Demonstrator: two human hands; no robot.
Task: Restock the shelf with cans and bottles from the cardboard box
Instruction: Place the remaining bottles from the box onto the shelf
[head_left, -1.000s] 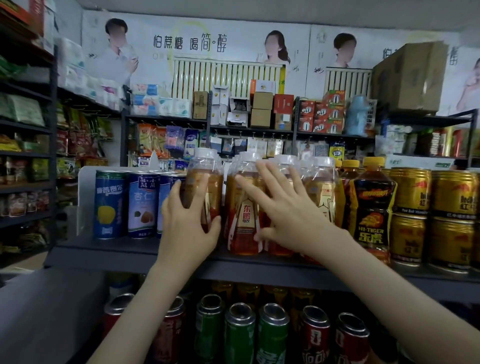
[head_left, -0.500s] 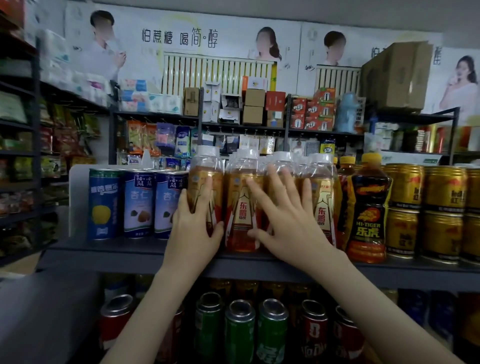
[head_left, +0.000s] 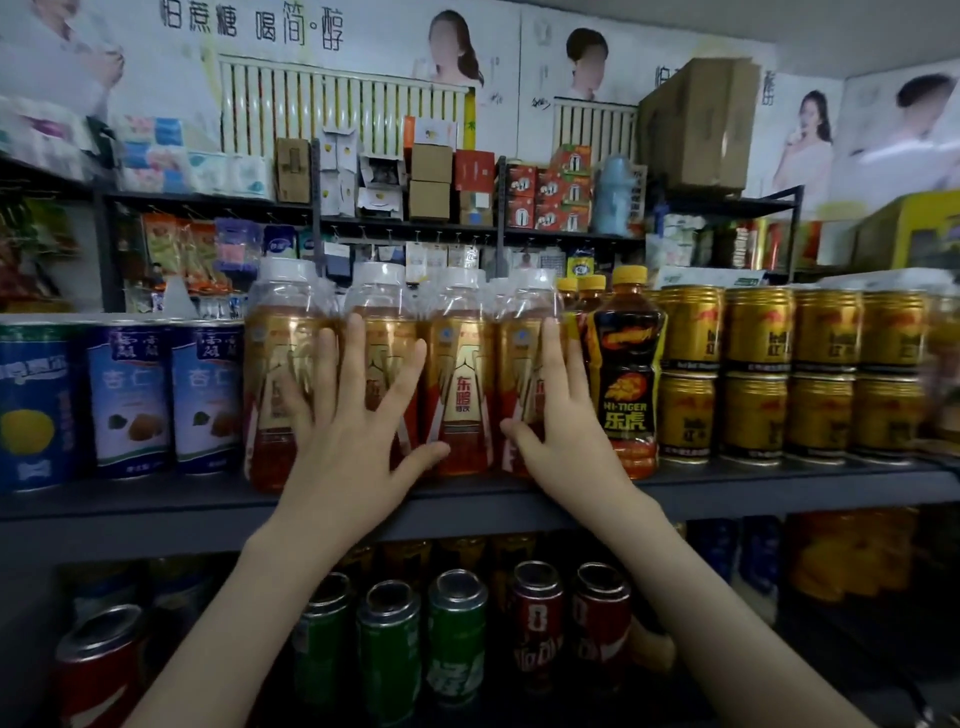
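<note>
Grey metal shelf (head_left: 130, 506) spans mid-frame, carrying a row of white-capped amber plastic bottles (head_left: 460, 395) at centre. Left hand (head_left: 353, 431), fingers splayed flat, presses the left bottles; right hand (head_left: 563, 436), fingers straight, presses the rightmost, gripping nothing.

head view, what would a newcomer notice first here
Two bare hands fill the middle. The left hand, fingers spread, and the right hand both press flat on a row of white-capped amber drink bottles at the front of the grey shelf. Right of them stands a black Hi-Tiger bottle, then gold cans stacked two high.
</note>
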